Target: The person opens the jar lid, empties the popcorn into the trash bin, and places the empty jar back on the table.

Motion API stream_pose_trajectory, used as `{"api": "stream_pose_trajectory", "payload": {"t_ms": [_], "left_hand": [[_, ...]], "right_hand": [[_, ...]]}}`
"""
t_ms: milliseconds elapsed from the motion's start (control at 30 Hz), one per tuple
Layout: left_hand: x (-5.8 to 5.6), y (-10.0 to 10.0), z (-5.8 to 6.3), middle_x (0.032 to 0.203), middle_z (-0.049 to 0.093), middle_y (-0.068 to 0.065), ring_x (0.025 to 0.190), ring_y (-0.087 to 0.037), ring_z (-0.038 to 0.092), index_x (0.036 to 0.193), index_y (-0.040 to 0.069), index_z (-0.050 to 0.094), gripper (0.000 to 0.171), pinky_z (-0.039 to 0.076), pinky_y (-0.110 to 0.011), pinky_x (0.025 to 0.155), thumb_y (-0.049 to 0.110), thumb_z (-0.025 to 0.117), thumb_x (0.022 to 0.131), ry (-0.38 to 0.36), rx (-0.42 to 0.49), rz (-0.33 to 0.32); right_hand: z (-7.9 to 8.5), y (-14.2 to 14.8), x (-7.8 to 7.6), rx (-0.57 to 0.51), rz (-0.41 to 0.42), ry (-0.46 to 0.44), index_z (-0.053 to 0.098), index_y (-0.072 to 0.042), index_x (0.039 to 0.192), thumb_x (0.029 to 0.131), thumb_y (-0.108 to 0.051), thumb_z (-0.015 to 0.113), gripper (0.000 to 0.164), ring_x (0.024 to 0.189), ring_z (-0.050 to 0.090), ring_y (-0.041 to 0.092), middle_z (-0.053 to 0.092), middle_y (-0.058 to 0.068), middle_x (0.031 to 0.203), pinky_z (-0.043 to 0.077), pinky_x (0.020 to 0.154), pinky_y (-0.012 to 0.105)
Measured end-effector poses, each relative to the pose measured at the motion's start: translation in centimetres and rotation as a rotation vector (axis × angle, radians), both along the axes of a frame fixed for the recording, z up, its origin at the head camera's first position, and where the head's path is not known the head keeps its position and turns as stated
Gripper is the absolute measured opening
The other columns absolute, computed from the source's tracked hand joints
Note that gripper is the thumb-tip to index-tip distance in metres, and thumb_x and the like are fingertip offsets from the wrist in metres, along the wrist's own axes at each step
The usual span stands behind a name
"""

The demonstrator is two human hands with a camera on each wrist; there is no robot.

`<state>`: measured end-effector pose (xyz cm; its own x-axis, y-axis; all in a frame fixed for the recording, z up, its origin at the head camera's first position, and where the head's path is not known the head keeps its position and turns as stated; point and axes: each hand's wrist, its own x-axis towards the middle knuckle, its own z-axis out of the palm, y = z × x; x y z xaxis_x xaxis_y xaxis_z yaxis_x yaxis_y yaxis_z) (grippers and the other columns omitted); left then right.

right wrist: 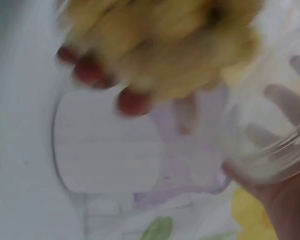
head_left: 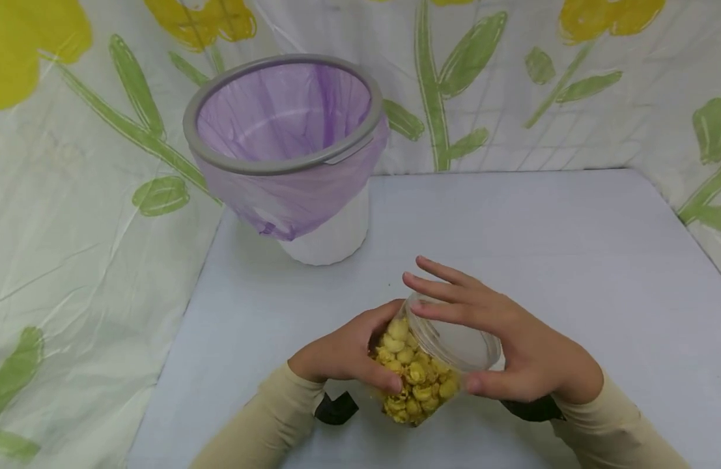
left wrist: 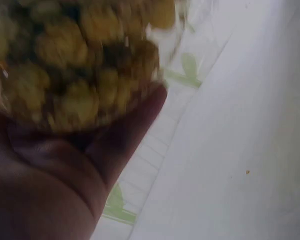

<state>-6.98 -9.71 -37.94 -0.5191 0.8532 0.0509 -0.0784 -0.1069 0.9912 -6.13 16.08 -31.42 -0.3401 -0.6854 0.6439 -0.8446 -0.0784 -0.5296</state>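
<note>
A clear jar (head_left: 415, 374) full of yellow popcorn is tilted above the table, with its wide rim towards the right. My left hand (head_left: 351, 352) grips the jar around its side, thumb in front; the left wrist view shows the popcorn (left wrist: 65, 45) above that palm. At the rim, my right hand (head_left: 507, 339) spreads its fingers straight, the thumb near the lower edge and the index finger near the upper edge. Through clear plastic (right wrist: 275, 125), the right wrist view shows fingers. Whether a lid covers the mouth I cannot tell.
A white bin (head_left: 333, 231) with a grey ring and a purple liner (head_left: 290, 117) stands at the table's back left. The pale table (head_left: 542, 241) meets a flower-printed sheet (head_left: 512, 130) behind it. Small crumbs lie on the surface. Dark straps show at both wrists.
</note>
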Motion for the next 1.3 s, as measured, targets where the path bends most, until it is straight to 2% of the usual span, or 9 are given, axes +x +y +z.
{"api": "stream_pose_trajectory", "payload": {"t_ms": [67, 167, 267, 400, 500, 600, 767, 967, 1300], "left_hand": [[0.1, 0.4, 0.2, 0.136, 0.06, -0.001, 0.114, -0.017, 0.065, 0.161, 0.027, 0.035, 0.095, 0.059, -0.044, 0.095, 0.05, 0.087, 0.084, 0.099, -0.096, 0.114], [0.2, 1.4, 0.2, 0.139, 0.057, 0.006, 0.117, -0.014, 0.061, 0.16, 0.038, 0.035, 0.098, 0.057, -0.037, 0.096, 0.045, 0.091, 0.08, 0.282, -0.254, 0.293], [0.5, 2.2, -0.1, 0.142, 0.055, 0.007, 0.118, -0.011, 0.059, 0.163, 0.031, 0.034, 0.107, 0.054, -0.035, 0.099, 0.046, 0.095, 0.076, 0.465, -0.391, 0.434], [0.7, 2.5, -0.6, 0.142, 0.056, 0.004, 0.118, -0.009, 0.058, 0.164, 0.022, 0.034, 0.112, 0.054, -0.035, 0.1, 0.05, 0.095, 0.074, 0.555, -0.473, 0.5], [0.6, 2.3, -0.9, 0.141, 0.057, 0.004, 0.117, -0.009, 0.06, 0.163, 0.026, 0.035, 0.108, 0.055, -0.033, 0.098, 0.049, 0.094, 0.075, 0.475, -0.429, 0.467], [0.4, 1.8, -1.0, 0.137, 0.06, 0.004, 0.114, -0.013, 0.063, 0.159, 0.034, 0.038, 0.097, 0.058, -0.035, 0.093, 0.045, 0.092, 0.079, 0.3, -0.325, 0.39], [-0.1, 1.2, -1.2, 0.132, 0.062, -0.004, 0.112, -0.022, 0.066, 0.157, 0.029, 0.041, 0.087, 0.06, -0.042, 0.09, 0.043, 0.086, 0.084, 0.079, -0.131, 0.251], [-0.3, 1.0, -1.2, 0.137, 0.06, -0.009, 0.115, -0.024, 0.065, 0.158, 0.021, 0.04, 0.091, 0.059, -0.044, 0.093, 0.045, 0.087, 0.084, 0.063, -0.014, 0.245], [-0.2, 0.5, -0.9, 0.142, 0.057, -0.01, 0.121, -0.024, 0.063, 0.159, 0.023, 0.039, 0.095, 0.057, -0.043, 0.097, 0.044, 0.09, 0.081, 0.042, -0.007, 0.289]], "right_hand": [[0.1, 0.5, 0.2, 0.043, -0.108, -0.073, 0.041, -0.002, 0.16, 0.109, -0.055, 0.046, 0.073, 0.159, 0.022, 0.042, 0.033, 0.019, 0.169, 0.019, 0.129, 0.045], [-0.2, 0.5, 0.6, 0.182, -0.361, -0.217, 0.034, -0.017, 0.165, 0.107, -0.065, 0.043, 0.076, 0.159, 0.022, 0.039, 0.027, 0.011, 0.172, 0.025, 0.124, 0.06], [-1.1, -0.1, 0.9, 0.39, -0.574, -0.336, 0.029, -0.032, 0.167, 0.103, -0.064, 0.055, 0.076, 0.158, 0.025, 0.037, 0.024, 0.005, 0.173, 0.036, 0.112, 0.072], [-2.4, -1.0, 0.7, 0.435, -0.645, -0.353, 0.037, -0.03, 0.163, 0.102, -0.048, 0.068, 0.071, 0.152, 0.037, 0.036, 0.035, 0.006, 0.167, 0.043, 0.106, 0.071], [-3.0, -0.9, 0.4, 0.335, -0.62, -0.295, 0.048, -0.027, 0.158, 0.104, -0.033, 0.067, 0.058, 0.147, 0.043, 0.031, 0.044, 0.003, 0.159, 0.044, 0.107, 0.066], [-3.2, -0.5, 0.1, 0.22, -0.537, -0.243, 0.055, -0.023, 0.152, 0.103, -0.02, 0.067, 0.051, 0.145, 0.046, 0.026, 0.049, 0.001, 0.156, 0.043, 0.112, 0.056], [-2.8, 0.3, -0.5, 0.056, -0.371, -0.146, 0.059, -0.012, 0.147, 0.105, -0.024, 0.063, 0.044, 0.143, 0.05, 0.028, 0.052, 0.009, 0.154, 0.038, 0.117, 0.033], [-2.6, 0.8, -0.9, 0.023, -0.305, -0.066, 0.058, -0.006, 0.148, 0.108, -0.035, 0.059, 0.05, 0.141, 0.051, 0.029, 0.052, 0.017, 0.153, 0.038, 0.117, 0.03], [-3.0, 2.2, -1.0, 0.012, -0.3, -0.037, 0.058, -0.002, 0.148, 0.111, -0.032, 0.046, 0.049, 0.142, 0.05, 0.028, 0.052, 0.022, 0.152, 0.035, 0.118, 0.029]]}}
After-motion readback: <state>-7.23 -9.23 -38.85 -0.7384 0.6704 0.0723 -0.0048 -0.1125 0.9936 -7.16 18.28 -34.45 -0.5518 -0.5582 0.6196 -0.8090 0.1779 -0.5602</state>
